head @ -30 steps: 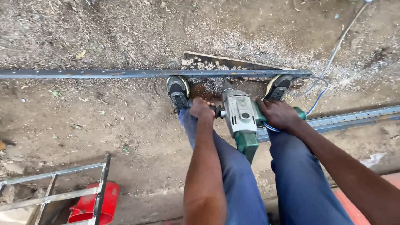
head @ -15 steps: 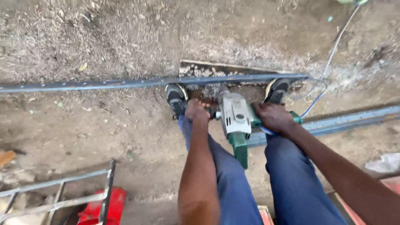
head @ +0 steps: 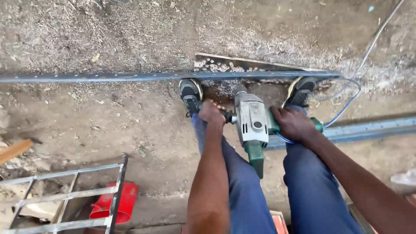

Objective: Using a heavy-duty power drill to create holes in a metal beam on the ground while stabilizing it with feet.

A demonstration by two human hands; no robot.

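Blue trouser legs fill the near part of our view, and between our knees stands the power drill (head: 252, 125), our landmark. It has a silver-grey metal gear housing, scuffed and dusty, with a dark green body running back toward us and green handles out to both sides. It is upright, nose down.

Our left hand (head: 211, 113) is clenched around the black side handle on the drill's left. Our right hand (head: 294, 125) is wrapped around the green grip on its right, with a blue cable (head: 346, 108) looping away from that side across the dirt.

Just past the drill, our two black shoes (head: 190, 92) stand on either side of its nose, toes against a long dark steel bar (head: 130, 76) that lies crosswise on the ground. The nose meets the ground or bar right there; the tip is hidden. Pale metal shavings lie about that spot. Beyond the bar lies a flat rusty plate (head: 242, 64).

To the drill's right runs a grey-blue metal channel (head: 372, 129). Down to the drill's left, close to us, a grey metal frame (head: 65, 195) lies over a red container (head: 117, 201).
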